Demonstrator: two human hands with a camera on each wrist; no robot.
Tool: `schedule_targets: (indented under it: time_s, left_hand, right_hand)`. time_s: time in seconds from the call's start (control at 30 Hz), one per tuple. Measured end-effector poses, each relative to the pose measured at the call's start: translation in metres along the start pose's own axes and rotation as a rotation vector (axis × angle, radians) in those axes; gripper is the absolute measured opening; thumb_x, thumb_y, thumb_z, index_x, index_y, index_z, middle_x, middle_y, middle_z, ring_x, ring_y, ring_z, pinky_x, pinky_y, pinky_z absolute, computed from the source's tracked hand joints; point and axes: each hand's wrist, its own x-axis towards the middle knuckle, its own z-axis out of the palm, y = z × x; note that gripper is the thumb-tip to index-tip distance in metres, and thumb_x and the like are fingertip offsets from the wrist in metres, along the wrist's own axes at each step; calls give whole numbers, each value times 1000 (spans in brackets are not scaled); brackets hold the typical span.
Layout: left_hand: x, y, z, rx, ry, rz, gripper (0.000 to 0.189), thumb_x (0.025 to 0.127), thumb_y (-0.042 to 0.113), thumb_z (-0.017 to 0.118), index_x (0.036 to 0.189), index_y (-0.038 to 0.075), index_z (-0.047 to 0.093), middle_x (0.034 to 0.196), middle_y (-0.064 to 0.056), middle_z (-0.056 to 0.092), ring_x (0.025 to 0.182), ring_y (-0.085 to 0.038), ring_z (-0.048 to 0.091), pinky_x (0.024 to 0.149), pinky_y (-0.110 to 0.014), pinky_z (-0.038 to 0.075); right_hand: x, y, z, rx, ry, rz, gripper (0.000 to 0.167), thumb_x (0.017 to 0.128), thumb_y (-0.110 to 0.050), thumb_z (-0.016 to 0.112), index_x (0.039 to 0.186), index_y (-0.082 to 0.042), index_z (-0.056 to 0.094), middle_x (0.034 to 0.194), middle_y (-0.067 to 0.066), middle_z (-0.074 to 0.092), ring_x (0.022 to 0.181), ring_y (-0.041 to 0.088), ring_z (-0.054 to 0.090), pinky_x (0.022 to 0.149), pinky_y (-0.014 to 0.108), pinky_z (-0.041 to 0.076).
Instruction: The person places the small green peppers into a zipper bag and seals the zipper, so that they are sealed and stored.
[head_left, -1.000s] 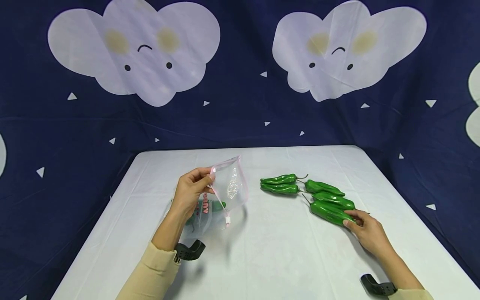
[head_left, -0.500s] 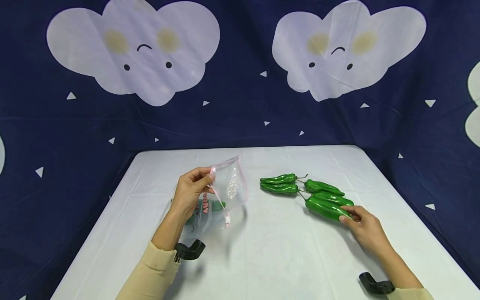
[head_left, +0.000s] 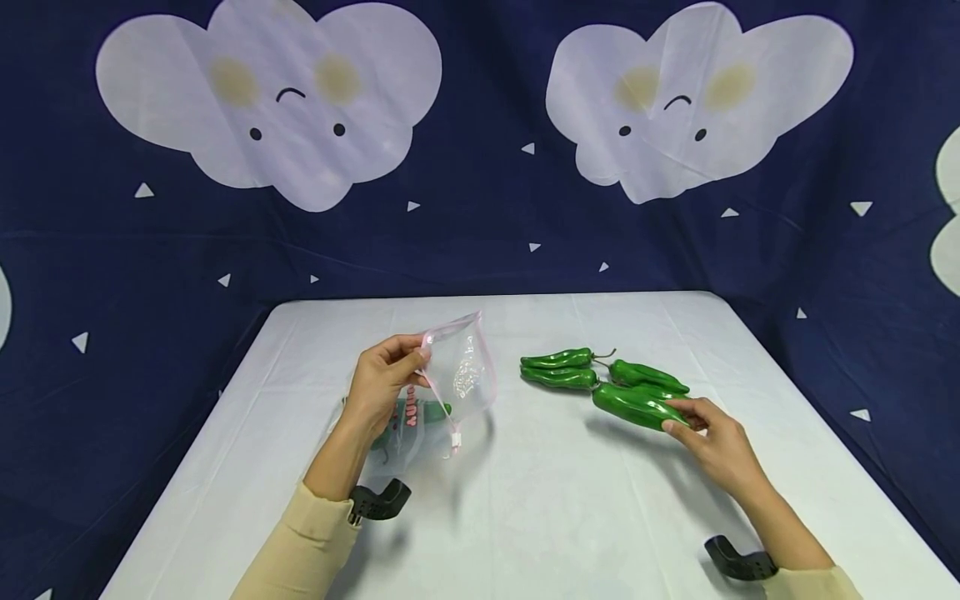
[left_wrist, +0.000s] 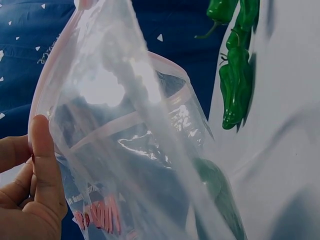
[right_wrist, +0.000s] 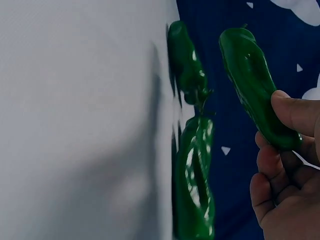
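Note:
My left hand (head_left: 386, 379) pinches the pink rim of a clear zip bag (head_left: 463, 371) between thumb and fingers, its mouth spread apart. Inside the bag lies a green pepper (left_wrist: 217, 197), seen through the plastic with pink lettering in front. My right hand (head_left: 716, 446) grips one end of a long green pepper (head_left: 633, 406) by thumb and fingers. In the right wrist view that held pepper (right_wrist: 252, 82) stands away from the table, its stem end pointing away from the hand. Behind it, in the head view, it partly hides another pepper (head_left: 651, 389).
Two green peppers lie side by side left of the held one, the rear pepper (head_left: 557, 359) and the front pepper (head_left: 558, 378). Another pepper (head_left: 648, 374) lies to their right. The white table (head_left: 525, 517) ends at a dark blue curtain (head_left: 480, 242) with clouds.
My right hand has lifted the pepper off the table and moved it a little left, over the pepper behind it. My left hand and the bag have stayed in place.

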Motion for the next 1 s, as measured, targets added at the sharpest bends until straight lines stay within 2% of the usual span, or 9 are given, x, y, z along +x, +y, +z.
schedule_targets:
  time_s: [0.3, 0.67, 1.0]
  left_hand:
    - [0, 1, 1, 1, -2, 1, 32, 90, 5, 61, 115, -13, 54, 81, 4, 57, 74, -10, 55, 58, -18, 57]
    - [1, -1, 3, -8, -12, 0, 32, 90, 5, 61, 115, -13, 54, 82, 3, 58, 75, -13, 56, 58, -19, 57]
    - [1, -2, 4, -1, -5, 2, 29, 90, 5, 61, 114, -12, 56, 81, 3, 57, 73, -8, 55, 58, -19, 57]
  right_hand:
    - [12, -21, 2, 35, -35, -6, 33, 87, -24, 68, 117, -12, 63, 97, 5, 62, 81, -10, 45, 61, 18, 44]
    - [28, -44, 11, 107, -20, -35, 33, 86, -22, 69, 117, -12, 64, 90, -1, 57, 77, -1, 48, 56, 18, 43]
    - [39, -67, 19, 127, -33, -79, 31, 85, -20, 70, 115, -14, 65, 90, -2, 61, 78, 3, 51, 56, 19, 44]
